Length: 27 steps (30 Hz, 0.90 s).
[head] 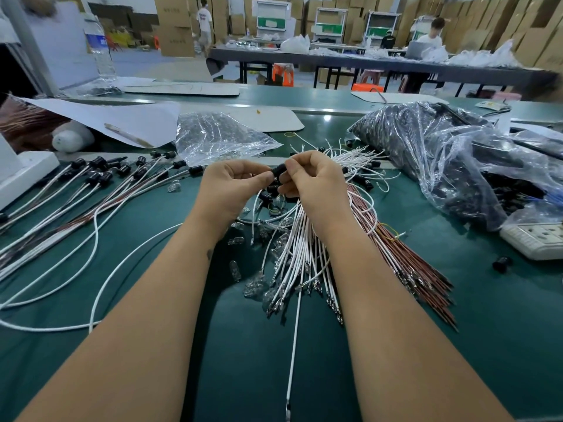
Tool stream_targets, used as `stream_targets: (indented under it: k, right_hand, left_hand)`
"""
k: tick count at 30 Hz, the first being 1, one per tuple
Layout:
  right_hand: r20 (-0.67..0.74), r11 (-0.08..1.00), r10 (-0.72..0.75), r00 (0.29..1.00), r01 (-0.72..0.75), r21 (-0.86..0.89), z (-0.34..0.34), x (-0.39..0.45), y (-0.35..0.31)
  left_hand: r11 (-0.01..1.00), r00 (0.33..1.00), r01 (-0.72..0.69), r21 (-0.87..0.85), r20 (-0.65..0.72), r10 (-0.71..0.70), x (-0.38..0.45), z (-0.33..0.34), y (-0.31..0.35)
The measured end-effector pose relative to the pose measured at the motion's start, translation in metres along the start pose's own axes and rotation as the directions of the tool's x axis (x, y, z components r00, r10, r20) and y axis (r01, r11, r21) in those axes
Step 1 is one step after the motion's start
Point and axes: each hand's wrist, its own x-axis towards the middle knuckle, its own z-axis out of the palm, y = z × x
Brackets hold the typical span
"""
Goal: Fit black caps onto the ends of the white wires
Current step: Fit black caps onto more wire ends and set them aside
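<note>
From the head view, a black cap (277,171) is held above the green table (243,345), its long axis lying roughly left to right. It is pinched between the curled fingertips of the left hand (233,185) and the right hand (310,181), over a fanned bundle of white wires (292,254).

Green work mat (249,345) carrying a bundle of red-brown wires (405,248) right of centre, small clear glass bulbs (253,287) scattered near the middle, and a white power strip (536,239) at the right edge. Behind — a crumpled clear plastic bag (219,138), white paper sheets (122,117) at left and a plastic water bottle (99,44) standing at far left. Background — long dark table (365,63), stacked cardboard boxes (176,22), and two people, one walking (204,22), one seated (432,35).
</note>
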Motion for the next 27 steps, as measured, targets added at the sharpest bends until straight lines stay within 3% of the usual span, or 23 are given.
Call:
stream_targets:
  k: [6,13,18,24,27]
  right_hand:
    - [0.087,0.999,0.036,0.996,-0.038,0.026,0.004,-0.001,-0.001]
    - [0.033,0.997,0.033,0.999,-0.035,0.067,0.003,-0.002,-0.002]
    - [-0.016,0.992,0.048,0.999,-0.046,0.116,0.0,-0.002,-0.002]
    - [0.034,0.966,0.039,0.999,-0.046,0.255,-0.001,-0.002,-0.003]
    - [0.049,0.97,-0.007,0.999,-0.005,0.244,0.004,-0.004,-0.005]
  left_hand:
    - [1.0,0.999,-0.017,-0.017,0.035,0.018,0.0,0.002,0.002]
    - [0.998,0.995,-0.028,-0.048,0.091,0.033,-0.005,0.008,0.011]
    - [0.998,0.986,0.056,-0.023,0.156,-0.052,0.001,0.003,0.005]
    - [1.0,1.0,-0.02,-0.014,0.003,0.02,-0.006,0.005,0.006]
    - [0.999,0.998,-0.044,0.005,-0.039,0.044,-0.004,0.004,0.003]
